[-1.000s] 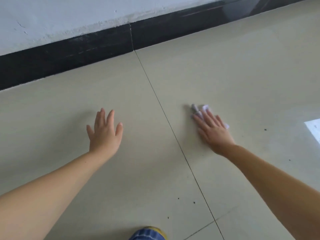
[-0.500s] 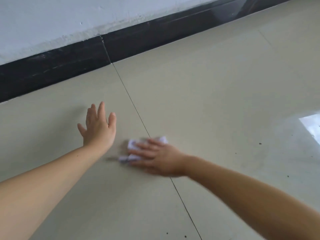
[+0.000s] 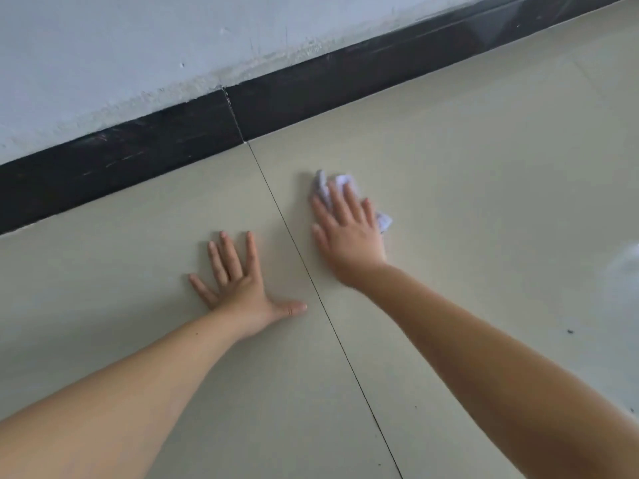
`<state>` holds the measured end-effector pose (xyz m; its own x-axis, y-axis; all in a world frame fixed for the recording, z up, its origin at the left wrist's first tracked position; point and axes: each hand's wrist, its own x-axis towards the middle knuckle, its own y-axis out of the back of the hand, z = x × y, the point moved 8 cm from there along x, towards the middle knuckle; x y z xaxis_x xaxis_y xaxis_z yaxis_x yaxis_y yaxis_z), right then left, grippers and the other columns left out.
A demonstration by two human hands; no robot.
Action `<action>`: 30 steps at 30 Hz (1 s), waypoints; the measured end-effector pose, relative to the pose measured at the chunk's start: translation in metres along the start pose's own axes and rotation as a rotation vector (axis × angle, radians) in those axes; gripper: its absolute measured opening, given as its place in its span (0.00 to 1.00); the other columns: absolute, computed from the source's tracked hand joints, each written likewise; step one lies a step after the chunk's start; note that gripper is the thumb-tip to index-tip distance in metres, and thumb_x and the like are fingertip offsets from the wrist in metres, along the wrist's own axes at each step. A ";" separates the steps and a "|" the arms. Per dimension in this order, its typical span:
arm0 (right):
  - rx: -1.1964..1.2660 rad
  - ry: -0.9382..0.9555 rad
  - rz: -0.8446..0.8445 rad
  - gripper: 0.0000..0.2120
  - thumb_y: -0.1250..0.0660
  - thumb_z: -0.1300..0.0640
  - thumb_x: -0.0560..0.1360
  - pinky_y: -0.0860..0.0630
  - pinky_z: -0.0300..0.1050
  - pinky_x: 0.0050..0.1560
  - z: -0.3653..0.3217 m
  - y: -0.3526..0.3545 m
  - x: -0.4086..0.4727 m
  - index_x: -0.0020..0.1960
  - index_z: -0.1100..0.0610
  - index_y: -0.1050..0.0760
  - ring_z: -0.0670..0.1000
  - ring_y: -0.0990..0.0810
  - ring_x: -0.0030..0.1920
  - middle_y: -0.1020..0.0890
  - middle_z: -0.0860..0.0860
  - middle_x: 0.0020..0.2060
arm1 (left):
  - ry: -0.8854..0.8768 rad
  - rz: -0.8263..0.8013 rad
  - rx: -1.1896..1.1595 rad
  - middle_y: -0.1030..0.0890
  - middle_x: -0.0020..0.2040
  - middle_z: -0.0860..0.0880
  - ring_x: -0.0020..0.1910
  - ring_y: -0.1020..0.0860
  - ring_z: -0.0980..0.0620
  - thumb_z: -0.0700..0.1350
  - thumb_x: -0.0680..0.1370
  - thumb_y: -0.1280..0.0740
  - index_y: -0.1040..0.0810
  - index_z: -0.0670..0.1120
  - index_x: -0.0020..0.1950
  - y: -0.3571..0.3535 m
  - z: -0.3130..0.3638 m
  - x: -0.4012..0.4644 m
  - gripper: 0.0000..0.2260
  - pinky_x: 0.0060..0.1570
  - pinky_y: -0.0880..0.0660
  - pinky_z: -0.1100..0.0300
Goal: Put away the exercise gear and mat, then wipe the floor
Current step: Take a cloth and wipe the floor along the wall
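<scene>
My right hand presses a crumpled white cloth flat against the beige tiled floor, just right of a tile joint. Bits of the cloth stick out past the fingertips and at the little-finger side. My left hand lies flat on the floor left of the joint, fingers spread, holding nothing. No exercise gear or mat is in view.
A black skirting board runs along the far edge of the floor under a white wall. A tile joint runs between my hands. A few dark specks lie at the right, near a bright reflection.
My right hand has swept the cloth from beside my left hand back to the right and farther away, across the tile joint. My left thumb has spread out.
</scene>
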<state>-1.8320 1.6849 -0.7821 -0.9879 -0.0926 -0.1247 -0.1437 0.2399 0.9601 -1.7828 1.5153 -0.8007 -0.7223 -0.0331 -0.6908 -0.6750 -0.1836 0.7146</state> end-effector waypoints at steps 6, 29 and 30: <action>-0.135 0.613 -0.103 0.25 0.51 0.48 0.79 0.42 0.56 0.72 0.011 0.003 0.023 0.74 0.52 0.38 0.58 0.36 0.73 0.35 0.57 0.73 | 0.008 -0.017 0.001 0.80 0.69 0.44 0.70 0.77 0.43 0.73 0.60 0.33 0.78 0.52 0.70 0.000 0.000 -0.002 0.63 0.66 0.64 0.32; -0.120 0.351 -0.161 0.25 0.55 0.48 0.81 0.49 0.56 0.75 0.010 0.014 0.086 0.76 0.48 0.44 0.56 0.47 0.77 0.44 0.53 0.77 | -0.022 -0.086 -0.036 0.86 0.59 0.47 0.69 0.77 0.42 0.72 0.61 0.33 0.82 0.52 0.63 -0.002 0.002 -0.003 0.61 0.65 0.66 0.32; -0.048 0.063 -0.116 0.24 0.55 0.48 0.81 0.52 0.56 0.75 0.055 0.030 0.092 0.77 0.48 0.47 0.55 0.52 0.77 0.49 0.53 0.78 | -0.029 -0.084 -0.041 0.87 0.58 0.47 0.68 0.78 0.42 0.73 0.61 0.33 0.83 0.52 0.62 -0.003 0.002 -0.003 0.61 0.65 0.66 0.32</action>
<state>-1.9307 1.7372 -0.7782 -0.9588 -0.1777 -0.2215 -0.2526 0.1775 0.9512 -1.7792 1.5179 -0.8006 -0.6676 0.0129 -0.7444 -0.7274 -0.2244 0.6485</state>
